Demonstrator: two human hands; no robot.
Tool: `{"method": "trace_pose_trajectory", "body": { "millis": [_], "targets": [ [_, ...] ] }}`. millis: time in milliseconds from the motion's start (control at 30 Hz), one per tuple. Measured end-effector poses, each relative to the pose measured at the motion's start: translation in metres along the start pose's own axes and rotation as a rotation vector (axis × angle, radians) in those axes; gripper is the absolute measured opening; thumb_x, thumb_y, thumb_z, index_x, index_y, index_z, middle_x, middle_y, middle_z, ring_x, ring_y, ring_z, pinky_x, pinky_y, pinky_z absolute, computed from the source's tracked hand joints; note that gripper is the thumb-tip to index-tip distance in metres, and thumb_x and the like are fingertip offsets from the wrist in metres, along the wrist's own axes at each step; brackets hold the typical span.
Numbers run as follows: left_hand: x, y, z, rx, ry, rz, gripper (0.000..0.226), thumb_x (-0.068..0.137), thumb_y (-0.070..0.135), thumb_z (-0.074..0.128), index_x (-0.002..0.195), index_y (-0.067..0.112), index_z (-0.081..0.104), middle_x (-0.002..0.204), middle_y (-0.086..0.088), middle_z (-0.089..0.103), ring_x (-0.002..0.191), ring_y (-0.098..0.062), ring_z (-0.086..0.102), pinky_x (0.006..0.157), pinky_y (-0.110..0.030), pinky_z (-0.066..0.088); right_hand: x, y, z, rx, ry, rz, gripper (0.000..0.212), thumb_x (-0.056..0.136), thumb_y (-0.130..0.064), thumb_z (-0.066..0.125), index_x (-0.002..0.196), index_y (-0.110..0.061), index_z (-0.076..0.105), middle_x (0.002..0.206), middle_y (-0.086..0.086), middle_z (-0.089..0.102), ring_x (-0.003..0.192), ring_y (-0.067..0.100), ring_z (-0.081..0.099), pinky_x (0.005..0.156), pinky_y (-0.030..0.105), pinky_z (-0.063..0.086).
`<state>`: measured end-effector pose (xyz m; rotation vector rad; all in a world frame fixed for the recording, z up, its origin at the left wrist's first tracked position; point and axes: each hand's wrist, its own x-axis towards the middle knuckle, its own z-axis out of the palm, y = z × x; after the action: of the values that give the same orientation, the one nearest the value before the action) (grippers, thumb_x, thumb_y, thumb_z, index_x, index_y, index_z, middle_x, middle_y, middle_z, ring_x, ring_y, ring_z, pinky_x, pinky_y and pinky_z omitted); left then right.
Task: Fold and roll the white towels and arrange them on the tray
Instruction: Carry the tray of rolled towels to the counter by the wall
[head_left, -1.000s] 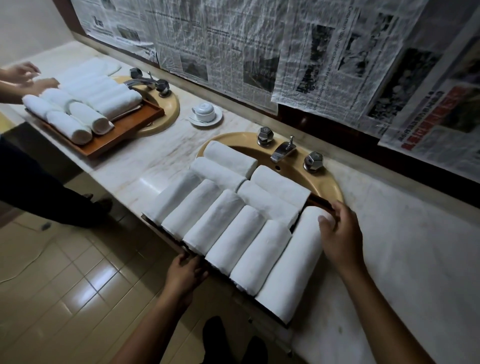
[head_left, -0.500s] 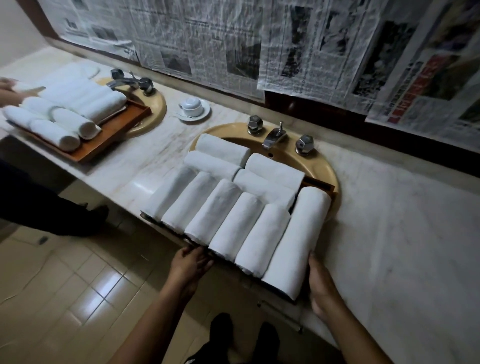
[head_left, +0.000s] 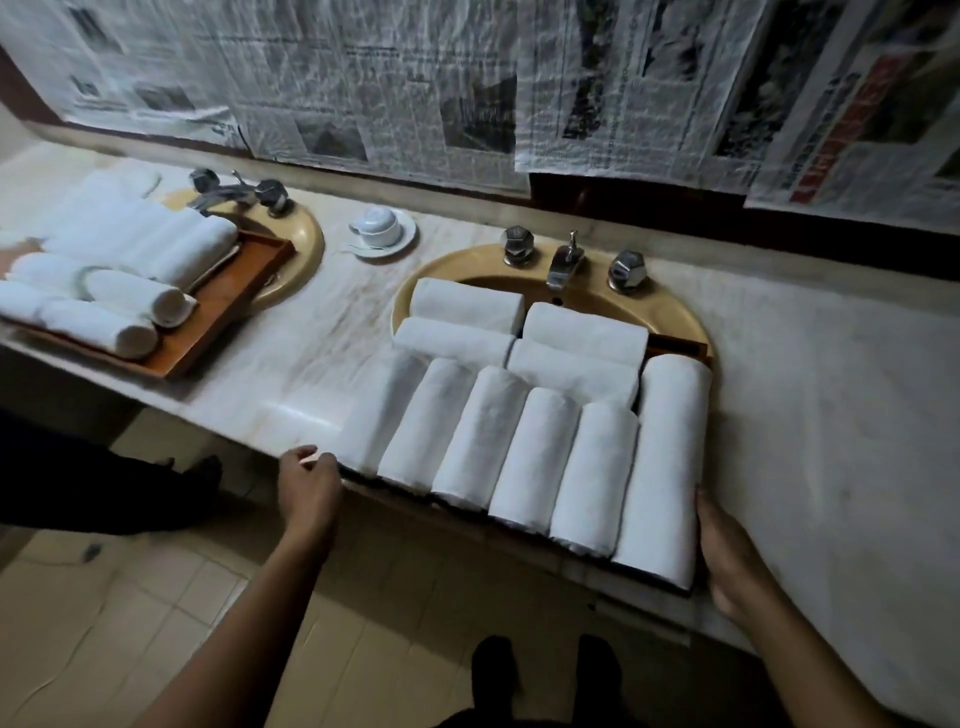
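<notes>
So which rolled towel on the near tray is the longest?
The rightmost roll, next to the right hand; it runs well past the five shorter rolls lined up beside it.

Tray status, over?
Left hand curled by tray near-left corner, right hand against near-right corner, grips unclear. Ten rolled towels loaded. Faucet just behind.

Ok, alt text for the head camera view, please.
Rolled white towels fill a tray over a yellow sink in a marble counter. The left hand is by the tray's near left corner, the right hand against its right side. A second tray of towels sits further left.
</notes>
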<state>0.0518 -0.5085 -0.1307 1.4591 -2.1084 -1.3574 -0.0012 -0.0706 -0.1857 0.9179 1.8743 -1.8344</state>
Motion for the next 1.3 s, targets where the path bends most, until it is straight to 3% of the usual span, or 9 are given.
{"method": "trace_pose_trajectory", "body": {
  "millis": [133, 267, 400, 500, 633, 800, 933, 1100, 1300],
  "targets": [
    [0.040, 0.015, 0.004, 0.202, -0.147, 0.037, 0.037, 0.101, 0.003, 0.037, 0.127, 0.003, 0.063, 0.129, -0.019, 0.060, 0.117, -0.037, 0.055, 0.092, -0.040, 0.042, -0.002, -0.001, 0.008, 0.033, 0.046, -0.020, 0.056, 0.103, -0.053, 0.051, 0.136, -0.010, 0.062, 0.133, 0.006, 0.067, 0.114, 0.024, 0.065, 0.098, 0.040, 0.050],
    [0.063, 0.023, 0.010, 0.248, -0.366, 0.068, 0.036, 0.108, 0.026, 0.033, 0.094, 0.008, 0.060, 0.110, -0.022, 0.059, 0.090, -0.032, 0.054, 0.083, -0.042, 0.041, -0.003, 0.002, 0.010, 0.040, 0.055, 0.000, 0.060, 0.098, -0.061, 0.055, 0.133, -0.013, 0.065, 0.125, 0.006, 0.072, 0.109, 0.023, 0.069, 0.102, 0.046, 0.053],
    [0.080, 0.026, 0.015, 0.151, -0.598, 0.067, 0.069, 0.103, 0.065, 0.038, 0.149, 0.015, 0.051, 0.154, -0.006, 0.047, 0.141, -0.026, 0.044, 0.119, -0.037, 0.030, -0.003, 0.004, 0.008, 0.058, 0.051, 0.016, 0.065, 0.093, -0.069, 0.053, 0.132, -0.018, 0.066, 0.127, 0.005, 0.071, 0.112, 0.023, 0.068, 0.106, 0.051, 0.050],
    [0.074, 0.025, 0.014, 0.029, -0.679, 0.088, 0.094, 0.081, 0.089, 0.047, 0.148, 0.024, 0.051, 0.151, 0.008, 0.048, 0.136, -0.016, 0.048, 0.120, -0.036, 0.031, -0.017, -0.005, 0.016, 0.098, 0.064, -0.010, 0.064, 0.094, -0.073, 0.049, 0.132, -0.022, 0.062, 0.124, 0.002, 0.070, 0.112, 0.021, 0.067, 0.105, 0.049, 0.051],
    [0.068, 0.020, 0.009, -0.025, -0.780, 0.143, 0.086, 0.075, 0.089, 0.057, 0.142, 0.035, 0.056, 0.150, 0.017, 0.048, 0.138, -0.011, 0.046, 0.123, -0.040, 0.028, -0.036, -0.015, 0.021, 0.134, 0.003, -0.076, 0.068, 0.087, -0.074, 0.057, 0.137, -0.028, 0.057, 0.127, 0.001, 0.070, 0.115, 0.022, 0.068, 0.105, 0.051, 0.051],
    [0.057, 0.006, 0.002, -0.101, -0.745, 0.039, 0.075, 0.082, 0.072, 0.067, 0.138, 0.023, 0.062, 0.142, 0.007, 0.058, 0.130, -0.021, 0.055, 0.118, -0.042, 0.036, -0.056, -0.004, 0.013, 0.167, -0.005, -0.026, 0.092, 0.049, -0.080, 0.082, 0.121, -0.025, 0.066, 0.109, 0.006, 0.078, 0.099, 0.029, 0.075, 0.094, 0.052, 0.058],
    [0.035, 0.002, 0.002, -0.163, -0.758, -0.026, 0.072, 0.082, 0.066, 0.071, 0.139, 0.023, 0.062, 0.139, 0.005, 0.061, 0.123, -0.019, 0.059, 0.112, -0.038, 0.041, -0.072, 0.008, -0.003, 0.228, 0.075, -0.041, 0.084, 0.055, -0.073, 0.082, 0.120, -0.022, 0.068, 0.106, 0.006, 0.079, 0.096, 0.028, 0.076, 0.092, 0.050, 0.059],
    [0.018, 0.011, 0.011, -0.166, -0.822, -0.059, 0.094, 0.057, 0.084, 0.079, 0.132, 0.028, 0.065, 0.128, -0.002, 0.070, 0.113, -0.029, 0.068, 0.103, -0.052, 0.052, -0.091, 0.011, -0.028, 0.285, 0.146, -0.087, 0.062, 0.071, -0.065, 0.080, 0.114, -0.022, 0.069, 0.103, 0.002, 0.079, 0.094, 0.024, 0.076, 0.085, 0.041, 0.059],
    [-0.021, 0.049, 0.040, -0.223, -0.884, 0.000, 0.056, 0.084, 0.064, 0.069, 0.124, 0.025, 0.068, 0.113, -0.004, 0.076, 0.106, -0.030, 0.071, 0.088, -0.046, 0.058, -0.108, 0.010, -0.071, 0.344, 0.246, -0.189, 0.072, 0.074, -0.070, 0.075, 0.131, -0.025, 0.066, 0.117, 0.001, 0.076, 0.105, 0.023, 0.073, 0.090, 0.042, 0.058]
  ]
}}
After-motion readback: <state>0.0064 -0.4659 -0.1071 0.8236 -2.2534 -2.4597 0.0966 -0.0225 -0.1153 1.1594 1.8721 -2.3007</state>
